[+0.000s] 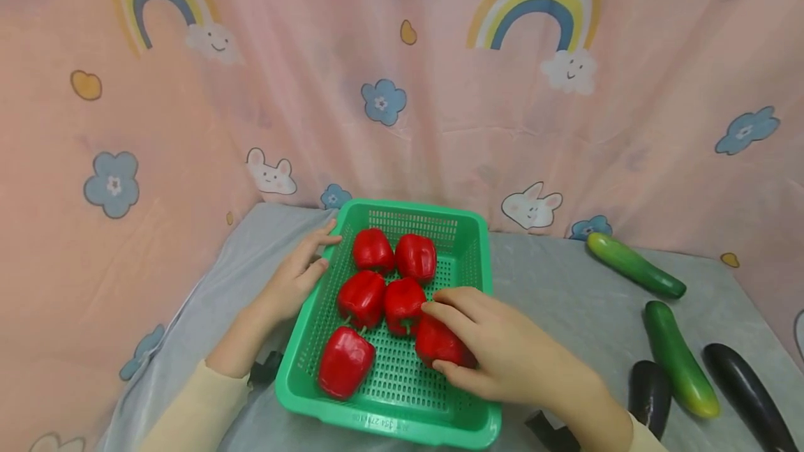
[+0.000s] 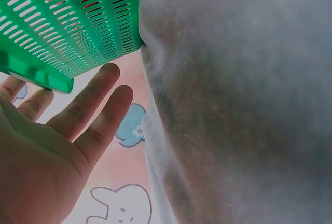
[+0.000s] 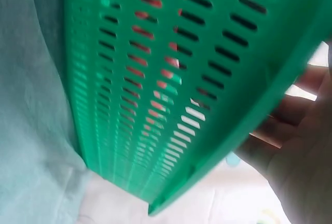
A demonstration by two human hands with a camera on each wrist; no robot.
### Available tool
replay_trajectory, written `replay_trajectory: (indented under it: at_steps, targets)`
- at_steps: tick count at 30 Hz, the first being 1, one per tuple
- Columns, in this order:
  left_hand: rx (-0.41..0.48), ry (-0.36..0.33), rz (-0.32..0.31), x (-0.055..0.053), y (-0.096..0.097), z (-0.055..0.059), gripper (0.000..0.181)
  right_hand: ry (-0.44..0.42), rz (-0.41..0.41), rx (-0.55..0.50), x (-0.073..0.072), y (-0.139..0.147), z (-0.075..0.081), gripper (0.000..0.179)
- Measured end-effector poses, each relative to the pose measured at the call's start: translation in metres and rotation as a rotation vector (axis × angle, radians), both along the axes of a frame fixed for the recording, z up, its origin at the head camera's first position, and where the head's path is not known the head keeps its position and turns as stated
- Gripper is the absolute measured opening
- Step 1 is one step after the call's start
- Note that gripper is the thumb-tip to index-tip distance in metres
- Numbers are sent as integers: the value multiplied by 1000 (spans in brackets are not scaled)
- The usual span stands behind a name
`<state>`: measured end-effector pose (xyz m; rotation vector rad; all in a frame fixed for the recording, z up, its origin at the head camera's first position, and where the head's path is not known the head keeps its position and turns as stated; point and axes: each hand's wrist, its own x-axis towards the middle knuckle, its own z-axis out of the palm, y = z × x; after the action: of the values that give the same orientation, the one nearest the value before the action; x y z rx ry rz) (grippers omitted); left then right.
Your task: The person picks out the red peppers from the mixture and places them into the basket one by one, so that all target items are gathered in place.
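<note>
A green plastic basket [image 1: 389,424] with slotted walls holds several red bell peppers [image 1: 346,363], spread over its left and middle part. Inside its right half, my right hand [image 1: 502,344] has its thumb and fingers curled round one red bell pepper [image 1: 437,344], which sits low beside another pepper [image 1: 404,304]. At the basket's left rim, my left hand [image 1: 290,283] touches the edge with its fingers fairly straight. The left wrist view shows that hand [image 2: 62,136] with fingers spread under the rim. In the right wrist view the basket wall hides the held pepper.
On the grey cloth [image 1: 540,284] to the right lie two green cucumbers [image 1: 634,267] and two dark eggplants [image 1: 750,393]. A pink patterned curtain [image 1: 440,152] hangs behind the basket and along the left side.
</note>
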<state>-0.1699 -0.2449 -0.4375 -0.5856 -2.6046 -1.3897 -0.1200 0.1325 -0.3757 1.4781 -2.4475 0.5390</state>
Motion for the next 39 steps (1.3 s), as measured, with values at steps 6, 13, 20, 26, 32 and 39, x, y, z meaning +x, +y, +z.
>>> replay_trajectory:
  at_steps: [6, 13, 20, 26, 32, 39]
  targets:
    - [-8, -2, 3, 0, 0, 3, 42, -24, 35, 15, 5, -10, -2, 62]
    - [-12, 14, -1, 0, 0, 0, 42, -49, 67, 48, 9, -24, -1, 64]
    - [-6, 3, 2, 0, 0, 1, 42, -42, 99, 57, 11, -37, -5, 63]
    - [-3, 9, -2, -1, 0, 0, 42, -64, 109, 90, 14, -45, -10, 62]
    - [-1, 10, 4, -1, 1, 1, 43, -69, 134, 114, 16, -52, -17, 60]
    - [-2, 7, 4, -1, 0, 1, 42, -81, 154, 171, 15, -55, -21, 65]
